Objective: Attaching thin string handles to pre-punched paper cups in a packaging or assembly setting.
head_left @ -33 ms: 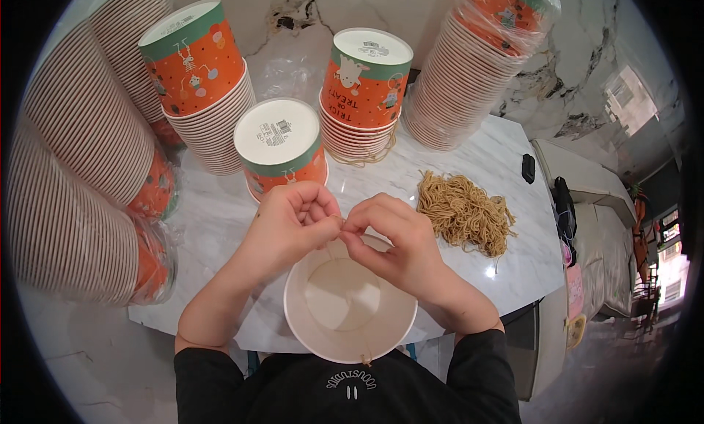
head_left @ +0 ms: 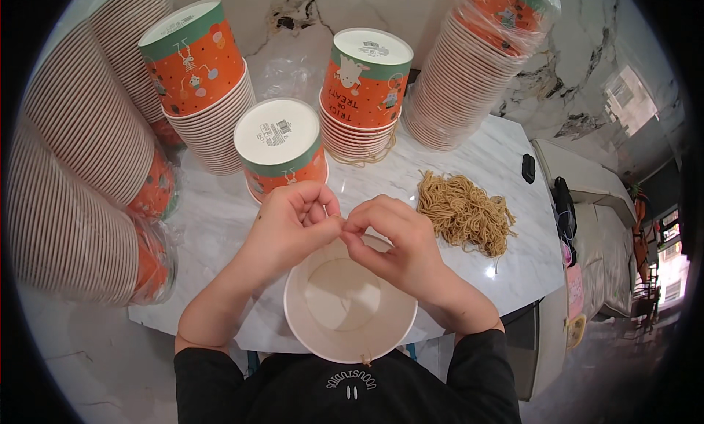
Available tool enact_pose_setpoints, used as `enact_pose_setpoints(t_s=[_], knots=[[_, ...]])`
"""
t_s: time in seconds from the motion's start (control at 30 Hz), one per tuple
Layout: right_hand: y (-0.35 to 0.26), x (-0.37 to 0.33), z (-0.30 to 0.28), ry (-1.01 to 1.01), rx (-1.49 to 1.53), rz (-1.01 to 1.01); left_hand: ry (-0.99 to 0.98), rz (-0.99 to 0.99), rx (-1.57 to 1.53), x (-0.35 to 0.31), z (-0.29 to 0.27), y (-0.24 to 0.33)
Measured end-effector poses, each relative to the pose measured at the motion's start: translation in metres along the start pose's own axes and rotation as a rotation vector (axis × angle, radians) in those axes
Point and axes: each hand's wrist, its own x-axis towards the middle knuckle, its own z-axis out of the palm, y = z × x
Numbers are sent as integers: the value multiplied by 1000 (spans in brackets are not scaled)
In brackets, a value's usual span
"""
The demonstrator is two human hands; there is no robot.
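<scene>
1. The left hand (head_left: pixel 290 226) and right hand (head_left: pixel 396 240) meet fingertip to fingertip above the far rim of an open white paper bowl (head_left: pixel 350 301); the fingers are pinched nearly closed, and whether they grip anything cannot be told.
2. The bowl sits at the near edge of the marble counter (head_left: pixel 484 160).
3. Just beyond the hands stands an upturned orange bowl stack (head_left: pixel 280 149).
4. A heap of tan string loops (head_left: pixel 464 213) lies right of the right hand.
5. Taller bowl stacks (head_left: pixel 364 94) line the back and left.
</scene>
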Motion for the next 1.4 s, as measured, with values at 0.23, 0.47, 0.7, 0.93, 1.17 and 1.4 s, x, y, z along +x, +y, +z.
enact_pose_setpoints(t_s=[0.23,0.47,0.7,0.93,1.17,1.4], knots=[[-5,-2,2,-17,51,54,26,222,95,1,1,-3],[-6,-3,-1,-66,154,180,-75,-38,-100,1,-3,10],[-1,0,-6,-176,-48,-94,-99,20,254,-3,-8,12],[3,1,-7,-132,68,-14,3,95,162,-4,1,7],[18,5,-8,-96,616,380,97,282,197,-7,13,2],[17,8,-10,-15,841,551,153,459,274,-8,17,3]])
